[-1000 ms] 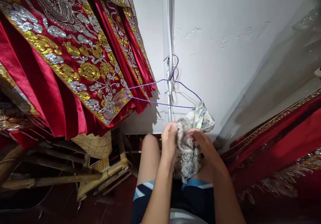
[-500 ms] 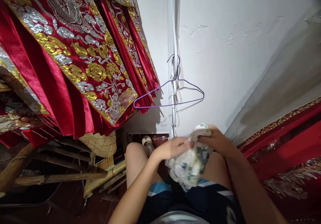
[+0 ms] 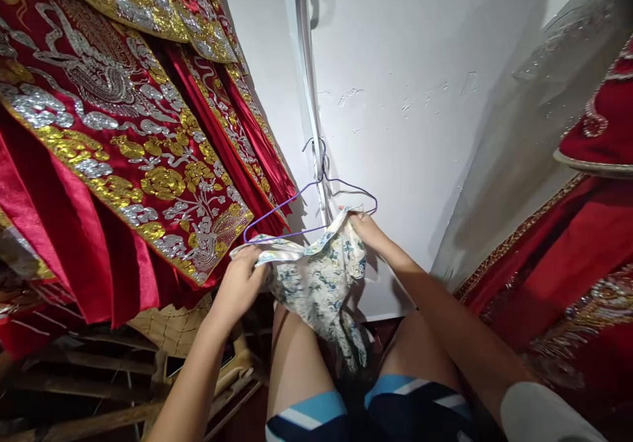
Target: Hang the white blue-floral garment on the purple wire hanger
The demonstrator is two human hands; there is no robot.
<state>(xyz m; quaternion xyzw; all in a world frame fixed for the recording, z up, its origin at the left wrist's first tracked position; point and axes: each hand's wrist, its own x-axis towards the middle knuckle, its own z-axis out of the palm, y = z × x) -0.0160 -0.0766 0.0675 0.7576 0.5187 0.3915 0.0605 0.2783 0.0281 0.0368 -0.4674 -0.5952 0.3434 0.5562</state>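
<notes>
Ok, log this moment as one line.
left hand: holds floral garment edge | right hand: holds its other edge | purple hanger: on white pole, behind garment | red embroidered cloth: hanging left

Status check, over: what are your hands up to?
Both hands, left and right, gripping white-and-blue floral fabric garment. Purple wire hanger hooked up right behind it. Glittery red embroidered cloth hangs close on left.

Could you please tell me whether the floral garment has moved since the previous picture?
Yes, the floral garment has moved up and to the left relative to the white rail, from below the purple hanger to its bottom bar.
</notes>
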